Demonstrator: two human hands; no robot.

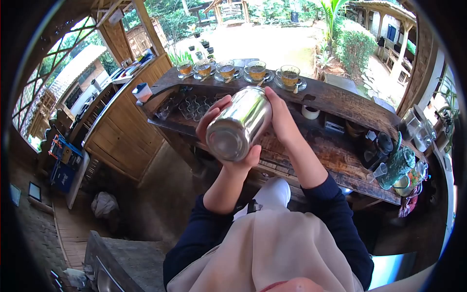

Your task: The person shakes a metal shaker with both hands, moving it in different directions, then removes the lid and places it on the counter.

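Both hands hold a shiny metal canister (238, 124) above the near side of the wooden counter (331, 158). It tilts, with its round base toward me and its far end pointing up and away. My left hand (237, 163) wraps its left side and lower edge, thumb along the bottom right. Along the right side and near the far end lies my right hand (279, 114), its fingers partly hidden behind the metal. Beyond the canister, several glass cups (290, 75) of amber drink stand on saucers in a row, with spoons beside them.
Upturned-looking glasses (192, 108) sit in the counter's recessed left part. A white cup (310, 112) stands right of my hands. At the right end are a green speckled enamel pitcher (396, 168), a dark pot (378, 148) and a glass jar (418, 126). A wooden cabinet (121, 131) stands left.
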